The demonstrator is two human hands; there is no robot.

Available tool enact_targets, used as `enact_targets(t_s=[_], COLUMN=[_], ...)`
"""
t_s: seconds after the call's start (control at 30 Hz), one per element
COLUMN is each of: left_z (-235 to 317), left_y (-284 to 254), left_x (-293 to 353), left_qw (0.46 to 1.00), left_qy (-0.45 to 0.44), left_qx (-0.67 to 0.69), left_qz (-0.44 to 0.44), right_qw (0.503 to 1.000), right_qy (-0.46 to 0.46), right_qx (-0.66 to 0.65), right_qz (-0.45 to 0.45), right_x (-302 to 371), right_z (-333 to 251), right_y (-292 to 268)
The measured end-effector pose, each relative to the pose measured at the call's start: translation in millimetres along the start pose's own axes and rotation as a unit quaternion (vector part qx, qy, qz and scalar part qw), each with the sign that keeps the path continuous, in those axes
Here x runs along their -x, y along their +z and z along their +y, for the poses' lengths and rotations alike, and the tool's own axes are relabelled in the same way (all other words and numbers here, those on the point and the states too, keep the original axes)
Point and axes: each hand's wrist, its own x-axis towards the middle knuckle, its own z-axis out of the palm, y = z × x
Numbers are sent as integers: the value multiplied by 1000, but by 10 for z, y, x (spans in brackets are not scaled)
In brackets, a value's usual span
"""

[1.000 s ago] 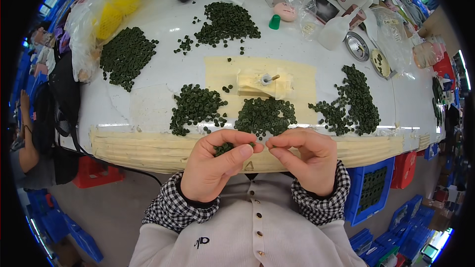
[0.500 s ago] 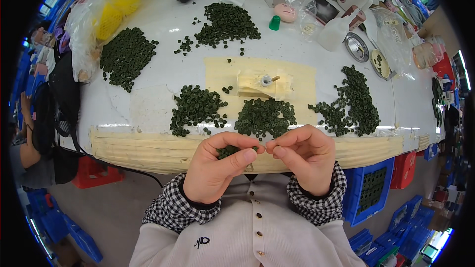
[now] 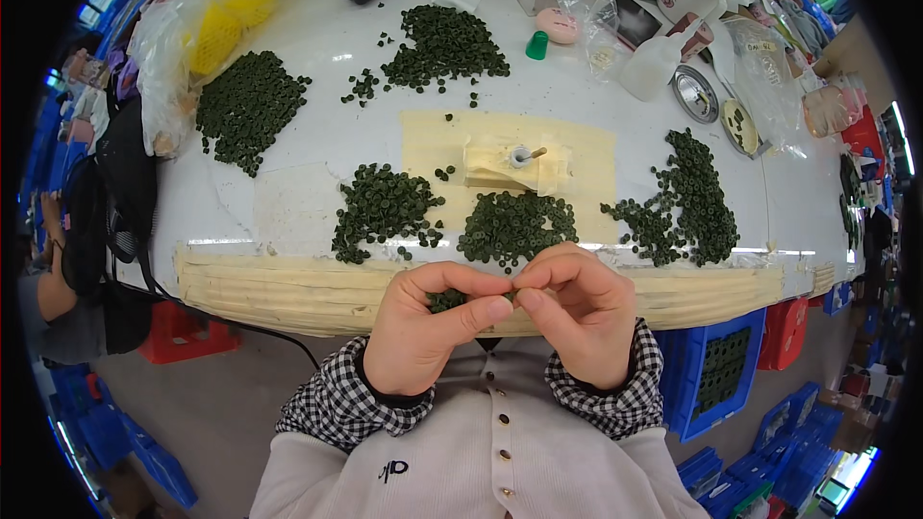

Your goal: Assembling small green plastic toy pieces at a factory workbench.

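Above the table's taped front edge, my left hand (image 3: 415, 334) is closed around several small dark green round parts (image 3: 445, 301), which show in the curl of its fingers. Its thumb and index finger pinch one small green part (image 3: 511, 296) at their tips. My right hand (image 3: 588, 312) is closed in a pinch, its fingertips meeting those of the left at that part. Whatever the right fingertips hold is too small and covered to make out. Just beyond the hands lies a heap of green ring-like parts (image 3: 517, 229), with another heap (image 3: 383, 210) to its left.
A taped block with an upright pin (image 3: 524, 157) stands mid-table. More green heaps lie at far left (image 3: 252, 111), at the back (image 3: 444, 46) and at right (image 3: 700, 197). A white bottle (image 3: 646, 70) and round tin (image 3: 694, 94) stand back right. A blue crate (image 3: 716, 375) sits below.
My right hand has moved left, and its fingertips now meet the left hand's, closing the small gap between them. The left hand has barely moved and still holds the green parts.
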Motion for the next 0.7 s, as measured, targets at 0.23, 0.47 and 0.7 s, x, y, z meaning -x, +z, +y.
enact_targets(t_s=[0.23,0.47,0.7], left_z=[-33,-69,-37], left_y=[24,6,13], left_x=[1,-13,-29], left_qw=[1000,997,991], left_qy=[25,70,67], left_qx=[8,-14,-115], left_qz=[13,15,-19], right_qw=[982,968,995], right_qy=[-108,-151,-69], right_qx=[153,200,69], right_qz=[11,8,-34], right_x=[0,20,2], right_z=[-26,-59,-17], right_y=[6,23,-75])
